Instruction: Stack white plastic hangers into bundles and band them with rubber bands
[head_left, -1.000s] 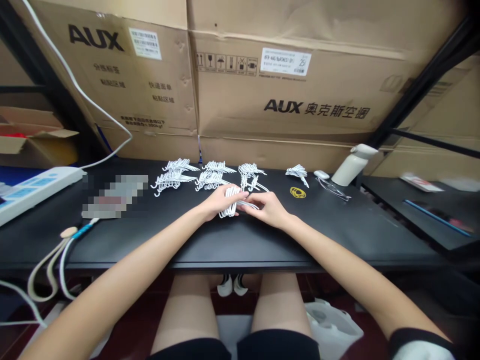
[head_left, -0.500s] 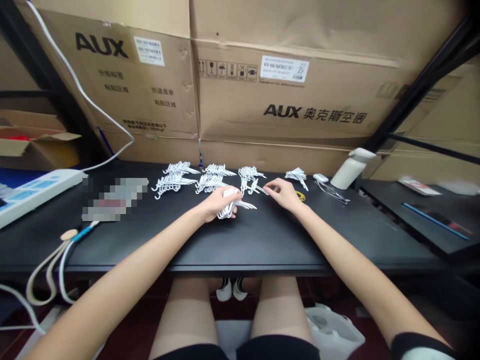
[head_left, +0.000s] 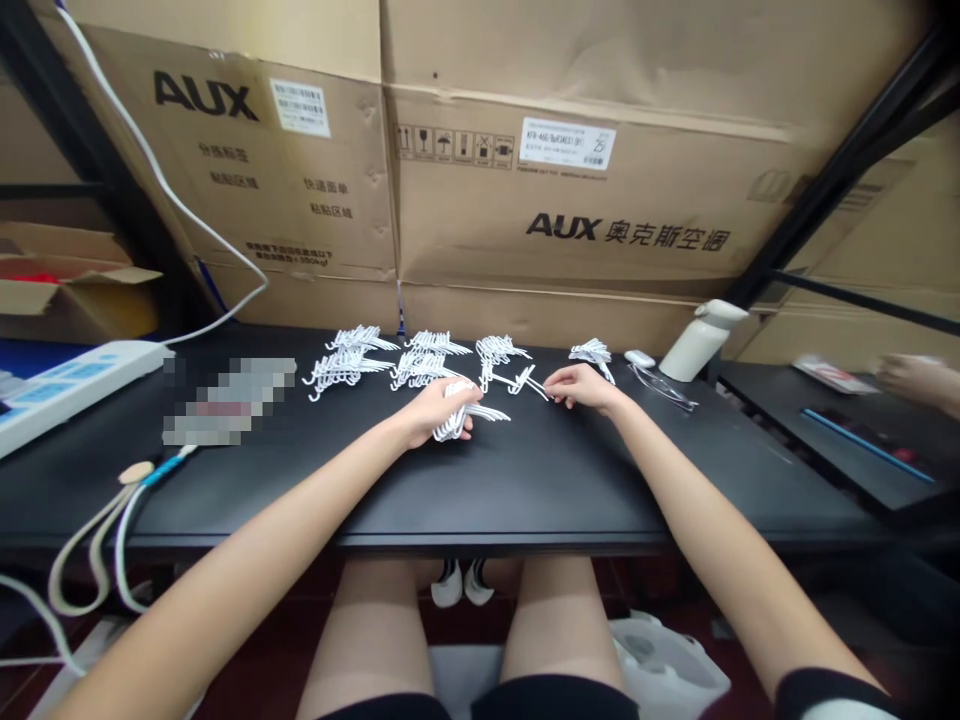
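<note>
My left hand (head_left: 437, 410) is wrapped round a bundle of thin white hooks (head_left: 491, 412), their straight ends pointing right. To its right, my right hand (head_left: 581, 387) has its thumb and fingers pinched at the tail of one or two more white hooks (head_left: 525, 382), which stretch left from the fingertips. How many are in that pinch is hard to make out. Behind the hands, white hooks lie in nested groups: a left group (head_left: 349, 365), a middle group (head_left: 424, 365), a third group (head_left: 501, 348) and a smaller one (head_left: 592, 350) at the right.
A cream bottle (head_left: 703, 342) stands at the back right beside a white cabled device (head_left: 640, 358). At left lie a white power strip (head_left: 82, 380) and a blurred flat object (head_left: 229, 400). Cardboard boxes (head_left: 480, 240) wall the back. Another person's hand (head_left: 922, 382) shows at the right edge.
My right hand has moved right and slightly down, drawing hooks away from the third group. My left hand stays nearly still. Another person's hand has come into view at right.
</note>
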